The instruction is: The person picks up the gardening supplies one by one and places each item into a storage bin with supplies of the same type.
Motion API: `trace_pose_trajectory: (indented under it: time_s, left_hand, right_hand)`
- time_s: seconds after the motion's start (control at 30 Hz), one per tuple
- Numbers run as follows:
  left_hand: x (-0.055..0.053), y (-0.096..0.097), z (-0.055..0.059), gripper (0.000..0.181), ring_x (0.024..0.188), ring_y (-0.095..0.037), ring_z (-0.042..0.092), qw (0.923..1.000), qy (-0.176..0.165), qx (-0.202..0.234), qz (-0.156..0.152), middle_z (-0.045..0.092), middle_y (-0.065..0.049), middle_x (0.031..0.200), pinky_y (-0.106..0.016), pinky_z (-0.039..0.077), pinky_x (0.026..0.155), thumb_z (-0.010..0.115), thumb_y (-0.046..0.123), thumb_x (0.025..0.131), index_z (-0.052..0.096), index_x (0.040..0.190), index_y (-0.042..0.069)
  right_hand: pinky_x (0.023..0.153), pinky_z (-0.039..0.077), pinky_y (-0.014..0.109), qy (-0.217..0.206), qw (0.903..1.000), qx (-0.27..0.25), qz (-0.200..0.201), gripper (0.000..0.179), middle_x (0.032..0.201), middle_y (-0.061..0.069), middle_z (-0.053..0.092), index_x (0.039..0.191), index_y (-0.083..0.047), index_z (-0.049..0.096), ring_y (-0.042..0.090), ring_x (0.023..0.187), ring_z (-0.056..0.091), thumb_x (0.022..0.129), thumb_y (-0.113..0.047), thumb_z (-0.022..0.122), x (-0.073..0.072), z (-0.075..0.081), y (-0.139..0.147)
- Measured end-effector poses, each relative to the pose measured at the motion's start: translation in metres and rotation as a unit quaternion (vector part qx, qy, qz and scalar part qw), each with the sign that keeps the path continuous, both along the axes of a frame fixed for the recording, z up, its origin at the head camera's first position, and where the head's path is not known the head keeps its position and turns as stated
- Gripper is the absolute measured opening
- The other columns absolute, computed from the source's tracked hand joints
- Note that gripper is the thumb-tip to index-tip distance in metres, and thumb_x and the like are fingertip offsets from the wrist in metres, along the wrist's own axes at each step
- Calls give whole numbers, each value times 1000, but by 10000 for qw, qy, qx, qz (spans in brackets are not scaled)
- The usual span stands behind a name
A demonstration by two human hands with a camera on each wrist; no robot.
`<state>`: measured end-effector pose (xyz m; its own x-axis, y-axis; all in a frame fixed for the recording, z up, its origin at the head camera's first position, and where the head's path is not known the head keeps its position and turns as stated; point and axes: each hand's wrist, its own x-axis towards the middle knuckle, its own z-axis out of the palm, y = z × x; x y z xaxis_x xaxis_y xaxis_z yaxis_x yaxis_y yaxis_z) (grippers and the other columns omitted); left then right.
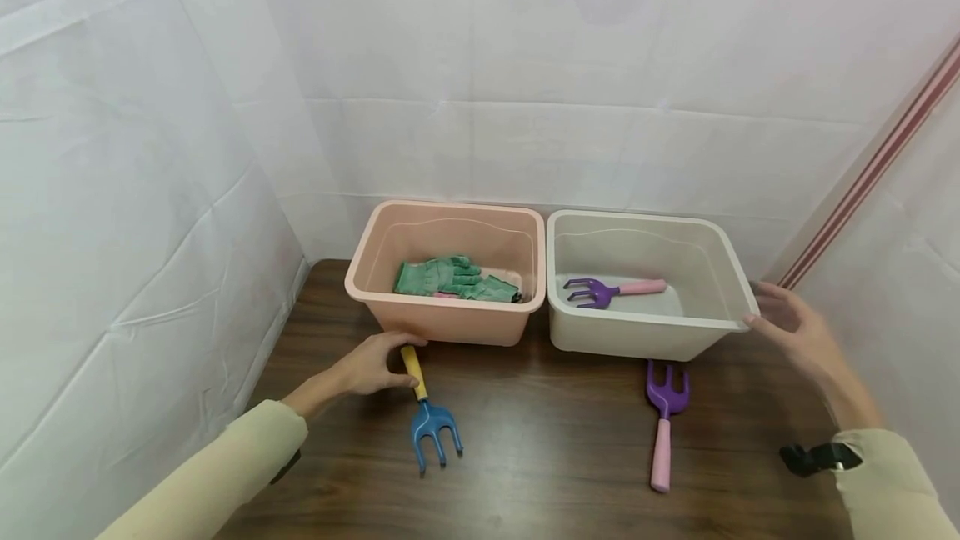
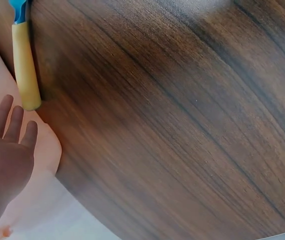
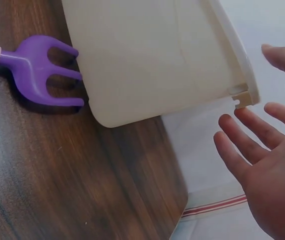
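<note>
My left hand reaches over the yellow handle of a blue garden hand fork, thumb and fingers spread to either side of it. In the left wrist view the fingers are apart from the handle, beside the pink bin. The fork lies on the table with its tines toward me. At the right end of a cream bin, my right hand has its fingertips close to the rim corner, with relaxed fingers. Inside that bin is a purple three-pronged cultivator with a pink handle.
Green gloves lie inside the pink bin, left of the cream one. A purple hand fork with a pink handle lies on the brown wood table, tines by the cream bin. White sheeting stands behind and at both sides.
</note>
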<state>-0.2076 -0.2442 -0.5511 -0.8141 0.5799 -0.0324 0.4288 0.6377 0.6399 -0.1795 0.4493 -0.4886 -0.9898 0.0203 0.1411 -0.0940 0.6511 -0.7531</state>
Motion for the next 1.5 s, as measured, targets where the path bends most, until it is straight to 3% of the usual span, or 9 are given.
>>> trace_pose_trajectory:
  time_s: [0.23,0.5,0.6,1.03,1.13,1.27,1.33,1.4,1.5]
  left_hand:
    - [-3,-1,-3,62,136,-37,54,9992,72,-375,-142,61,-14,144,-60,42,115,91,25,86,66,138,4]
    - [-2,-5,-10,62,136,-43,53,9964,275,-800,-86,59,-20,145,-62,42,114,91,28,86,66,136,2]
    - [-1,-6,-13,60,136,-43,53,9960,282,-853,-1,59,-21,144,-61,43,114,91,27,86,67,134,1]
    - [2,-4,-22,41,105,-21,58,9952,233,-918,238,63,-3,112,-44,53,96,92,32,86,74,112,7]
    - [3,-2,-25,35,101,-19,57,9965,220,-791,145,64,0,109,-42,52,92,90,33,88,75,109,10]
    - [3,4,-27,30,101,-18,57,9972,209,-724,-7,65,2,109,-41,52,91,88,32,90,76,109,12]
    - [3,7,-27,29,101,-18,57,9971,192,-737,-50,64,3,109,-41,52,91,88,31,90,77,110,13]
    - [4,10,-27,29,100,-17,57,9969,202,-763,-77,64,4,108,-41,52,91,89,31,90,77,109,13]
    - [4,13,-28,28,100,-16,56,9966,188,-796,-101,64,5,107,-40,51,91,89,31,89,78,109,15]
  right_hand:
    - [81,48,7,156,9996,-213,113,68,123,-21,61,156,8,41,-14,102,58,101,-15,75,2,-6,-1]
    - [83,46,6,-195,9996,-208,67,69,143,20,57,158,2,41,-16,110,49,104,-28,72,6,-5,-5]
    - [84,48,8,-206,9993,-306,100,70,145,24,54,160,2,40,-16,110,49,105,-27,71,6,-8,-5]
    - [84,57,15,28,9956,-909,234,65,134,-13,58,160,2,40,-12,111,57,105,-16,70,5,-19,-4]
    - [86,59,19,-32,9812,-1888,412,61,131,-13,62,158,1,42,-7,111,63,104,-6,69,5,-20,-6]
    - [90,61,31,-159,9257,-3691,810,51,130,-2,68,149,-1,48,8,111,71,102,12,61,5,-25,-8]
    - [91,61,34,-185,9058,-4127,941,47,130,1,69,145,-2,50,12,110,73,102,15,57,5,-27,-9]
    - [91,60,35,-221,8955,-4328,1010,44,129,2,69,142,-3,50,14,108,74,103,16,54,4,-29,-9]
    - [91,60,35,-266,8936,-4360,1031,43,131,1,68,143,-3,49,14,107,74,104,15,53,4,-31,-9]
